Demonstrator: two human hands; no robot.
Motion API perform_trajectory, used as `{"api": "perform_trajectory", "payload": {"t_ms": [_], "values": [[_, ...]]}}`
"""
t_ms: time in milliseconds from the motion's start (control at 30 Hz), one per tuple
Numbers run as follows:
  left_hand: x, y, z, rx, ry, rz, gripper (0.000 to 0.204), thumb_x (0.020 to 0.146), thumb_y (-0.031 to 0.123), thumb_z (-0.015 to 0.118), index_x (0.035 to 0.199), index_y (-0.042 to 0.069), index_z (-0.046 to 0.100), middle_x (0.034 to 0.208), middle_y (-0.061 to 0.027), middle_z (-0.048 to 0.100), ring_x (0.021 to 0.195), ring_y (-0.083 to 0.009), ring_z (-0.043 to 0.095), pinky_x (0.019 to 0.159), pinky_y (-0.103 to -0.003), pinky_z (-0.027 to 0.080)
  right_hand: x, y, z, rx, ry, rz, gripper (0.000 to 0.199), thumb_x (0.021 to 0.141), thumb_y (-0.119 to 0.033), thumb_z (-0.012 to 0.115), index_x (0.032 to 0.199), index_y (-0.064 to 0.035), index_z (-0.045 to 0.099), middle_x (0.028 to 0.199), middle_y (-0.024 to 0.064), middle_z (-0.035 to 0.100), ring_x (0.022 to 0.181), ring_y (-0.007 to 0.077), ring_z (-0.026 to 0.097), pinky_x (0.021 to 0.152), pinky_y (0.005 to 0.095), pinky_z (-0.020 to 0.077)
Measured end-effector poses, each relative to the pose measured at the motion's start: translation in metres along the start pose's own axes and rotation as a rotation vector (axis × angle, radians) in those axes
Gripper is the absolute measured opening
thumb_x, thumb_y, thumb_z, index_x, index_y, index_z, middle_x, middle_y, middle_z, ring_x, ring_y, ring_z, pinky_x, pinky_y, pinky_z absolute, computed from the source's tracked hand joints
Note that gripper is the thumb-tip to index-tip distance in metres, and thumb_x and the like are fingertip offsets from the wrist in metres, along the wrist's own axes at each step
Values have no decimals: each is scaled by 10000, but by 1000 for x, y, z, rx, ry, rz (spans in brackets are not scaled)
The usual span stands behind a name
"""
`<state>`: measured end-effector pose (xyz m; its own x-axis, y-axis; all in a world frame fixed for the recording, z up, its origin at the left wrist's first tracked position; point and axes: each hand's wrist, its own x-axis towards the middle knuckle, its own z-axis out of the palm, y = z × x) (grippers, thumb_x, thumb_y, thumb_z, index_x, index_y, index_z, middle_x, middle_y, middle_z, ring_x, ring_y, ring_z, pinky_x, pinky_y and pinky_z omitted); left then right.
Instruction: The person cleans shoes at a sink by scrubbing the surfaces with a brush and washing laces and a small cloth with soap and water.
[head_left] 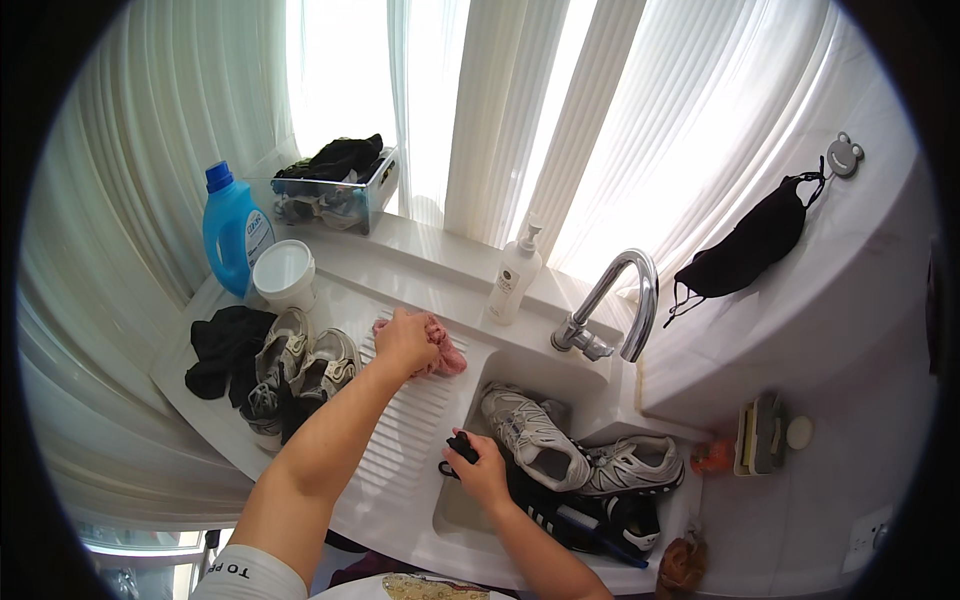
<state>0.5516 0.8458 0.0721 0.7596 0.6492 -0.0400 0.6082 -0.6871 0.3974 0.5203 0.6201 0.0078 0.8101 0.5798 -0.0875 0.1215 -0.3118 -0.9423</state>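
Note:
My left hand (405,340) is closed on a pink cloth (445,350) that lies bunched on the ribbed white drainboard (415,430). My right hand (480,470) grips a small black object (462,445) at the left rim of the white sink (540,370); what the object is I cannot tell. Inside the sink lie two grey-and-white sneakers (535,435) (635,465) and a black shoe (600,520) with white stripes. Both forearms come up from the lower edge.
A pair of grey sneakers (300,370) and black cloth (225,345) sit left of the drainboard. Behind stand a blue detergent bottle (235,230), a white cup (285,272), a clear box of clothes (340,190), a pump bottle (515,275) and a chrome tap (620,300). A black cloth (750,245) hangs at right.

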Motion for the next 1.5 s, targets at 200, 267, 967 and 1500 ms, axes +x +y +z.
{"api": "perform_trajectory", "payload": {"t_ms": [200,267,967,1500], "values": [[29,46,-92,-301,177,176,447,603,278,647,996,66,629,961,-190,571,905,-341,569,791,-399,469,-11,4,-25,53,-27,83,402,715,-266,706,1070,-92,631,955,115,562,919,236,558,827,321,435],[42,61,-103,-275,342,258,400,618,247,627,968,53,630,940,-196,575,885,-338,570,783,-402,468,-17,5,-34,47,-15,36,402,721,-265,707,1075,-92,629,943,112,565,905,232,558,817,320,438],[87,-93,-51,-1866,644,-1172,617,790,503,605,1147,21,460,1041,-78,479,839,-220,499,830,-444,422,-10,-4,-15,87,-126,85,383,746,-205,713,1082,-46,618,932,49,543,750,91,555,602,220,457],[44,-65,-51,-1767,297,-701,376,838,386,574,935,31,499,813,-74,548,698,-198,552,670,-364,498,-24,-10,-28,185,-75,126,368,754,-194,704,1080,-45,618,880,46,552,777,115,553,675,243,457]]}}
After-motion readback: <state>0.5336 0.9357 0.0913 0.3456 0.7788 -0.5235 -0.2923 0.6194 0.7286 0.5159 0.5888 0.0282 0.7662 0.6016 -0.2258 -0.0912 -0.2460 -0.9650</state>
